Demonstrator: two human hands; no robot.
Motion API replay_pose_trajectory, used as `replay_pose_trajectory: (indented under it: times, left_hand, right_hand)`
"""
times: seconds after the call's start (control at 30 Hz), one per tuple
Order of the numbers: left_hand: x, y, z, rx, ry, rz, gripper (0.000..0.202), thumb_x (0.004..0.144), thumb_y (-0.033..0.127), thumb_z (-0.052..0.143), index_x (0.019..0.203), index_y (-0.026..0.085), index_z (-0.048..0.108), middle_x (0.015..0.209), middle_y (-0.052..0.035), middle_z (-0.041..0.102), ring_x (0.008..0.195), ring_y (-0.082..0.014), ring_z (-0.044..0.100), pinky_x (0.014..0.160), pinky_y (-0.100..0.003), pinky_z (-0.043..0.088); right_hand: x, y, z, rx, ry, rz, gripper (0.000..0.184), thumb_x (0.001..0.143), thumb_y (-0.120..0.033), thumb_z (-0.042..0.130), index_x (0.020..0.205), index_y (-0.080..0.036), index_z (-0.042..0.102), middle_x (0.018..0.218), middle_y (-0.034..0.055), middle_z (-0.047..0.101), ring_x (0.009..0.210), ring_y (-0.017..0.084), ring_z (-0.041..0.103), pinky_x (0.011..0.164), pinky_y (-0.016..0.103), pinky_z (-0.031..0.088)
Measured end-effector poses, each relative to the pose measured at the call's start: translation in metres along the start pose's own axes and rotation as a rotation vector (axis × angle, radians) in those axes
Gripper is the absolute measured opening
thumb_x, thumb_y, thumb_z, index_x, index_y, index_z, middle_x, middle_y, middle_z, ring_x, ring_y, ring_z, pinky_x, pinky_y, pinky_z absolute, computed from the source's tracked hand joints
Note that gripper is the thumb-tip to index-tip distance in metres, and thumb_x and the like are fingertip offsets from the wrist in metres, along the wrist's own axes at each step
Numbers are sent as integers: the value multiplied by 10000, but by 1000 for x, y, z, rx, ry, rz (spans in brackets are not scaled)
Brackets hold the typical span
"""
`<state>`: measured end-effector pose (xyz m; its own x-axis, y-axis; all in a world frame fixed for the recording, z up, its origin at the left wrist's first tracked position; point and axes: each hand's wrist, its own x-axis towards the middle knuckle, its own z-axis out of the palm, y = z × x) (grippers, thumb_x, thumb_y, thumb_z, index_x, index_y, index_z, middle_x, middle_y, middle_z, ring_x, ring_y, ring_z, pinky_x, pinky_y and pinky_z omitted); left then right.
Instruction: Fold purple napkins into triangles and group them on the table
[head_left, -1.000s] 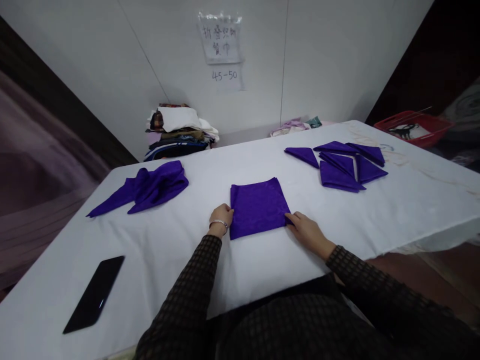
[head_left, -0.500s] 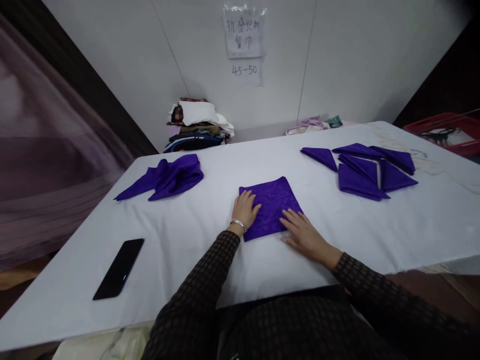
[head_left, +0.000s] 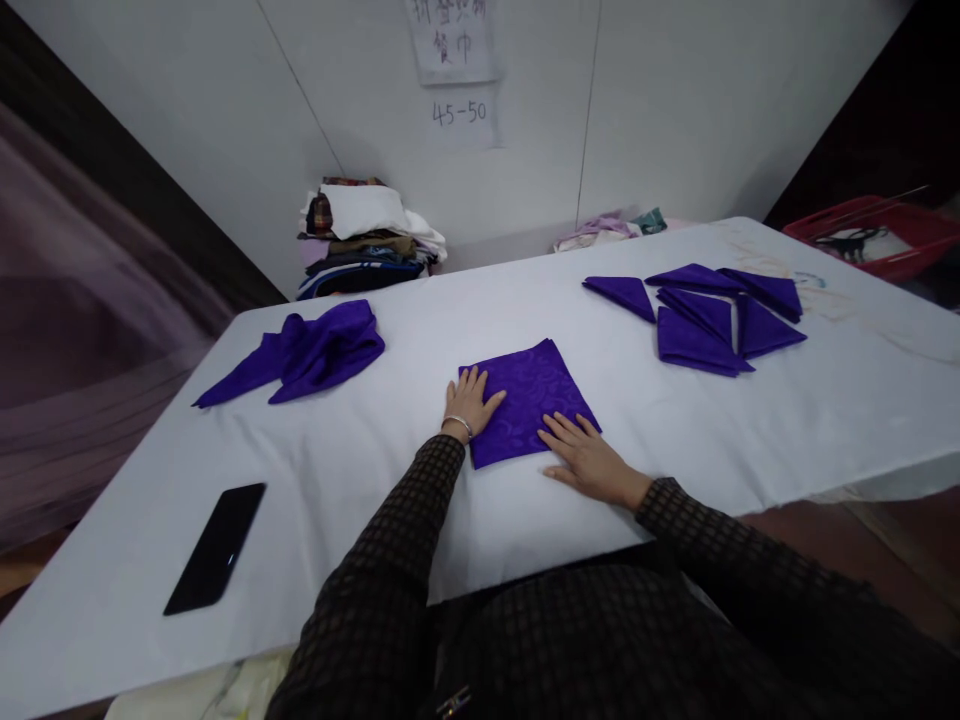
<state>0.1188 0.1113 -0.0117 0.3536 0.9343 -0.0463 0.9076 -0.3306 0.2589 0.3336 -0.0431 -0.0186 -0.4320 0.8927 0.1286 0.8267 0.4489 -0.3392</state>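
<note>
A purple patterned napkin [head_left: 523, 395], folded to a square, lies flat on the white-covered table [head_left: 420, 370] in front of me. My left hand [head_left: 469, 402], with a silver bracelet at the wrist, rests open on its left edge, thumb out over the cloth. On its lower right corner lies my right hand [head_left: 589, 457], fingers spread and the thumb on the tablecloth. Neither hand grips anything. To the left is a crumpled purple napkin pile [head_left: 326, 350]. Several purple napkins folded into triangles [head_left: 694, 335] sit at the right, some overlapping.
A black phone [head_left: 215, 548] lies at the left front. Behind the table stand a stack of folded clothes [head_left: 367, 225] and more cloth [head_left: 600, 231] along the wall. A red basket [head_left: 900, 262] is at the far right. Handwritten paper signs [head_left: 459, 112] hang on the wall.
The whole view has shifted, so most things appear further left and slightly higher. Both hands stay on the square napkin, the left with its thumb spread further from the fingers.
</note>
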Motion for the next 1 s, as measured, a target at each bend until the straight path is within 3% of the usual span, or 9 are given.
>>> replay_pose_trajectory:
  times: [0.1, 0.2, 0.33, 0.47, 0.67, 1.0]
  left_hand:
    - [-21, 11, -8, -58, 128, 0, 588, 899, 536, 368, 1380, 201, 394, 1512, -104, 297, 1395, -276, 208, 1120, -471, 144]
    - [-57, 30, -7, -87, 222, 95, 418, 876, 456, 476, 1199, 203, 562, 1329, -100, 514, 1244, -254, 414, 1049, -388, 277]
    - [-92, 55, 7, -89, 175, 42, 222, 845, 410, 554, 928, 222, 638, 1003, -68, 622, 979, -222, 528, 856, -350, 375]
    - [-95, 62, 16, -88, 133, -67, 185, 836, 395, 584, 806, 219, 632, 905, -58, 615, 917, -218, 526, 779, -347, 363]
    - [-95, 50, 16, -101, 141, -94, 214, 822, 409, 615, 734, 214, 626, 865, -31, 608, 893, -190, 525, 761, -322, 345]
    - [-109, -6, 3, -71, 125, -52, 191, 833, 371, 605, 744, 204, 627, 864, -34, 600, 890, -188, 529, 773, -315, 357]
  right_hand:
    - [2, 4, 1, 118, 29, 38, 522, 927, -459, 427, 1374, -191, 446, 1470, 136, 362, 1385, 266, 253, 1100, 536, 191]
    - [10, 4, 4, 281, 150, 126, 391, 924, -389, 445, 1249, -214, 574, 1397, 117, 475, 1350, 253, 335, 1079, 513, 265]
    - [26, -6, 13, 380, 249, 232, 229, 890, -318, 499, 1004, -211, 667, 1305, 116, 561, 1297, 251, 412, 1061, 498, 294]
    - [34, -16, 22, 329, 225, 297, 127, 862, -235, 520, 892, -186, 633, 1347, 127, 522, 1326, 266, 363, 1073, 533, 223]
    - [23, -2, 18, 241, 255, 331, 39, 817, -186, 548, 811, -182, 586, 1364, 134, 504, 1329, 273, 356, 1066, 500, 227]
    - [-10, 39, -1, 215, 284, 406, 92, 833, -210, 482, 777, -212, 555, 1349, 100, 522, 1313, 268, 380, 1040, 529, 220]
